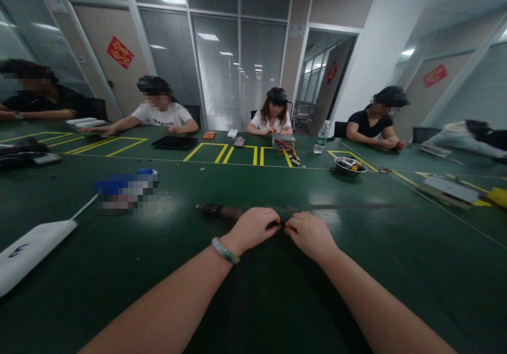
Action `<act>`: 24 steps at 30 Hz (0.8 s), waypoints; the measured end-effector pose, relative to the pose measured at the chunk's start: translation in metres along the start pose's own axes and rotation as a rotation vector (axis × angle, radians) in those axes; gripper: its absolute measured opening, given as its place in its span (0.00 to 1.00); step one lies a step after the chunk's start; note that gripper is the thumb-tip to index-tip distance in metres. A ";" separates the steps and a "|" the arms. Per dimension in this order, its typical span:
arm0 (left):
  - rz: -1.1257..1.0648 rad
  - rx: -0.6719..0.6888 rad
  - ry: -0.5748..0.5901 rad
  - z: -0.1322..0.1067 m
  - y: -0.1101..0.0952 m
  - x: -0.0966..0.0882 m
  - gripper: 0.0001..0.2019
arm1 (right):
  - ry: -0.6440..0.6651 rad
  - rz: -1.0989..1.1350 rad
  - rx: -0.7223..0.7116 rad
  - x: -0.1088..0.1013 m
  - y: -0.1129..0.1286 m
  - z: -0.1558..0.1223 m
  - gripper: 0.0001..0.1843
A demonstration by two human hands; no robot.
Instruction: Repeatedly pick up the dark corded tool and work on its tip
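A dark rod-shaped tool (216, 210) lies on the table (158, 259), toward its near edge. Left hand (257, 228): nearly closed, pinching a small dark piece (282, 225). Right hand (312, 233): likewise curled, fingertips gripping the same piece.

Left grip (257, 227) lies beside right grip (311, 233), fingers (273, 231) curled.

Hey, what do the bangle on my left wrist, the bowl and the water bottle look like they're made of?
Bangle: probably polished jade or glass, pale with glossy green patches. Bowl: likely stainless steel, shiny and silvery. Bottle: apparently clear plastic, see-through walls.
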State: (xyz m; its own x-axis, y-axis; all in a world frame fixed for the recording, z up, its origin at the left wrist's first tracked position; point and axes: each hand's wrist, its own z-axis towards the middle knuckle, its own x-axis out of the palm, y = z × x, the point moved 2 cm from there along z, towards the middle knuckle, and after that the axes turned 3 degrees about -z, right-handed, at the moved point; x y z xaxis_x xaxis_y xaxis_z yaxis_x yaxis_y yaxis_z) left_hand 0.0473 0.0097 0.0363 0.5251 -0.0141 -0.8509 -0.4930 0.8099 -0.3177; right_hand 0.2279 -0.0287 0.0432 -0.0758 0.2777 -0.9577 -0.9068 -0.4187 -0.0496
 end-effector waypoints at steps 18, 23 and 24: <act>0.128 -0.024 0.010 0.002 -0.006 0.002 0.04 | -0.017 0.157 0.133 0.003 -0.003 0.004 0.04; 0.097 0.003 0.012 0.001 -0.005 0.001 0.04 | -0.068 0.191 0.068 0.011 -0.008 0.004 0.03; 0.095 0.003 0.010 0.001 -0.005 0.001 0.03 | -0.083 0.208 0.060 0.013 -0.009 0.004 0.04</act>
State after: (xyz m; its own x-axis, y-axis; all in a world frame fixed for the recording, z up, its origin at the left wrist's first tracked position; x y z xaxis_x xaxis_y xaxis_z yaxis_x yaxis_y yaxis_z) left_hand 0.0509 0.0059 0.0375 0.4694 0.0573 -0.8811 -0.5382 0.8097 -0.2340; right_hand 0.2329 -0.0176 0.0321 -0.2951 0.2619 -0.9189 -0.8910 -0.4227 0.1656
